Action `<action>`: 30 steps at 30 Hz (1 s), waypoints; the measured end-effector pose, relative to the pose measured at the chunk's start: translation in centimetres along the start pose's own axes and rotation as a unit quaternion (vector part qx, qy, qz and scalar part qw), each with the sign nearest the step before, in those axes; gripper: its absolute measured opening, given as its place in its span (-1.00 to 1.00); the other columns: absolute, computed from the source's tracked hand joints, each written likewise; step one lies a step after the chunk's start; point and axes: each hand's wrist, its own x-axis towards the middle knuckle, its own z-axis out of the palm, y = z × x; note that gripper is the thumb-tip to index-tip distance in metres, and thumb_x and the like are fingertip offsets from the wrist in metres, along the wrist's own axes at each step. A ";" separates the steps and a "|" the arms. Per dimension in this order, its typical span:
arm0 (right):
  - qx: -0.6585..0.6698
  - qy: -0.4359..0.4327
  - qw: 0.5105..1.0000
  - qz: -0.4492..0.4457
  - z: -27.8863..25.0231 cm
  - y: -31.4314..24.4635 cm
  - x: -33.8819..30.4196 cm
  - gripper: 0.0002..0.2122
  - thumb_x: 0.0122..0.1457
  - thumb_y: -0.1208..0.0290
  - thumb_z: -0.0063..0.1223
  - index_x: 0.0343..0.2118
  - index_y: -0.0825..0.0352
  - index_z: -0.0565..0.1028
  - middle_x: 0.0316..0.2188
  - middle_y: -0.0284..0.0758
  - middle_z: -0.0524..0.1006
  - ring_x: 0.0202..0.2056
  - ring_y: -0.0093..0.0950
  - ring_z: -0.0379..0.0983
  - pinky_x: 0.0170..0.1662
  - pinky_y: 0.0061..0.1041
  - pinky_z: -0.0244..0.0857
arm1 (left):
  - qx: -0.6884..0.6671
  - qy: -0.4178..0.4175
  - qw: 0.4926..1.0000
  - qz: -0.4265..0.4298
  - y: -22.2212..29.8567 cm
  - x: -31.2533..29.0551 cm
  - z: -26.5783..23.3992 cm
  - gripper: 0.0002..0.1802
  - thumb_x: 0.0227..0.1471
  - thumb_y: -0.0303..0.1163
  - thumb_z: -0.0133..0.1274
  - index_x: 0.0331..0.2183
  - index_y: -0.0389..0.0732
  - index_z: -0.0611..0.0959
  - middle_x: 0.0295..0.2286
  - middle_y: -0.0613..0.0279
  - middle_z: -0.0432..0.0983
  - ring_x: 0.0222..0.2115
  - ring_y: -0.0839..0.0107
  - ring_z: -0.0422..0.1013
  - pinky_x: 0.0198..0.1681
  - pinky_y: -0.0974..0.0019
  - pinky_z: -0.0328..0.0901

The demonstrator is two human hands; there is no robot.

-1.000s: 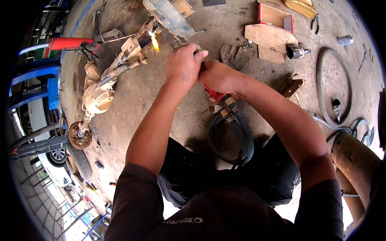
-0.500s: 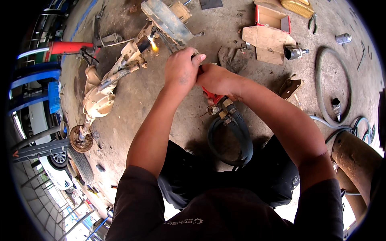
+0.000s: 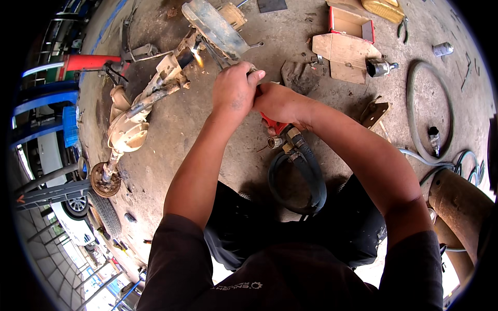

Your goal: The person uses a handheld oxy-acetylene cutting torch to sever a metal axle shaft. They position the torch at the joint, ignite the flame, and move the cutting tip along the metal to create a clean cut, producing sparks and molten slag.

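Both my hands are closed on a cutting torch with a red handle (image 3: 272, 123). My left hand (image 3: 233, 85) wraps the front of it, near the thin metal tubes (image 3: 214, 56). Just behind, my right hand (image 3: 282, 101) grips the handle part, and brass fittings with dark hoses (image 3: 313, 173) hang below it. A yellow-orange flame (image 3: 199, 59) burns at the torch's far end, against a rusty vehicle axle (image 3: 127, 136) on the floor. The axle's far end carries a grey brake drum (image 3: 215, 30), which stands close to the tubes. My fingers hide most of the torch's body.
Right of my hands lie an opened cardboard box (image 3: 345, 49), a metal joint part (image 3: 381, 67), pliers (image 3: 403, 30) and a large hose loop (image 3: 412, 109). A rusty cylinder (image 3: 459, 199) stands near my right elbow. To the left are a red jack (image 3: 91, 62) and a tyre (image 3: 105, 212).
Almost nothing differs. The flame at the axle looks slightly narrower; both hands keep their hold on the torch in the same place.
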 end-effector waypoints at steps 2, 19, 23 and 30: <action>0.001 -0.001 1.000 0.000 0.0 0.1 0.1 -0.75 0.30 0.39 -0.14 -0.14 0.51 0.43 -0.45 -0.17 0.46 -0.56 -0.38 0.43 -0.53 -0.34 0.39 | 0.001 -0.002 1.000 0.002 -0.1 0.1 0.1 -0.59 0.14 -0.10 0.17 -0.25 -0.32 0.66 -0.34 -0.19 0.59 -0.26 -0.19 0.49 -0.19 -0.03 0.36; 0.019 0.000 1.000 0.000 0.1 0.0 0.1 -0.80 0.31 0.39 -0.10 -0.21 0.46 0.42 -0.50 -0.24 0.42 -0.58 -0.44 0.39 -0.56 -0.36 0.37 | 0.009 0.005 1.000 0.008 -0.2 0.1 0.1 -0.62 0.13 -0.12 0.17 -0.32 -0.30 0.64 -0.40 -0.15 0.58 -0.31 -0.19 0.47 -0.23 -0.04 0.34; 0.020 0.001 1.000 0.004 0.0 0.0 0.1 -0.79 0.32 0.39 -0.10 -0.21 0.47 0.43 -0.50 -0.24 0.42 -0.59 -0.44 0.40 -0.56 -0.35 0.37 | 0.006 -0.004 1.000 0.000 0.1 0.2 0.0 -0.63 0.13 -0.12 0.17 -0.33 -0.30 0.66 -0.38 -0.15 0.60 -0.28 -0.15 0.50 -0.19 -0.05 0.36; 0.015 0.002 1.000 0.000 0.0 0.1 0.2 -0.75 0.31 0.37 -0.11 -0.17 0.51 0.44 -0.47 -0.18 0.44 -0.58 -0.40 0.41 -0.54 -0.33 0.39 | 0.004 0.007 1.000 0.004 -0.2 0.1 0.1 -0.62 0.14 -0.12 0.17 -0.31 -0.29 0.66 -0.41 -0.14 0.59 -0.33 -0.17 0.49 -0.24 -0.02 0.35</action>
